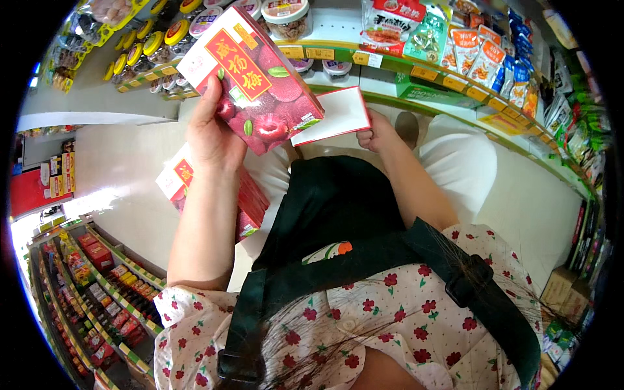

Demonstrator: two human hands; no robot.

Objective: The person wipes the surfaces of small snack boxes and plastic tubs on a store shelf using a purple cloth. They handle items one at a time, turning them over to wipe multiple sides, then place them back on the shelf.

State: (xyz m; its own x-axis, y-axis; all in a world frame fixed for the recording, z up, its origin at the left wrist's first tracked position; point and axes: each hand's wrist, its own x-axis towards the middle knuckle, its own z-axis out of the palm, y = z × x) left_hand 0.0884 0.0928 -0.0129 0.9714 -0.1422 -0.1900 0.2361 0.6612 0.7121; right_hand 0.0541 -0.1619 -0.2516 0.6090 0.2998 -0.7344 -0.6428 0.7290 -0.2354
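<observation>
My left hand (pixel 214 122) grips a red printed cardboard box (pixel 265 80) with pictures of dark red berries, its thumb on the printed face. From the lower right end of this box a white-lined flap or inner part (pixel 336 114) sticks out, and my right hand (pixel 375 131) pinches its far edge. A second similar red box (pixel 253 202) lies beneath my left forearm, near my lap; what it rests on is partly hidden.
Ahead, shelves (pixel 317 48) hold plastic jars (pixel 286 19) and snack bags (pixel 390 29). Jars with yellow lids (pixel 176 33) stand at the upper left. Another stocked shelf unit (pixel 112 292) is at the lower left, and a cardboard carton (pixel 565 292) at the right.
</observation>
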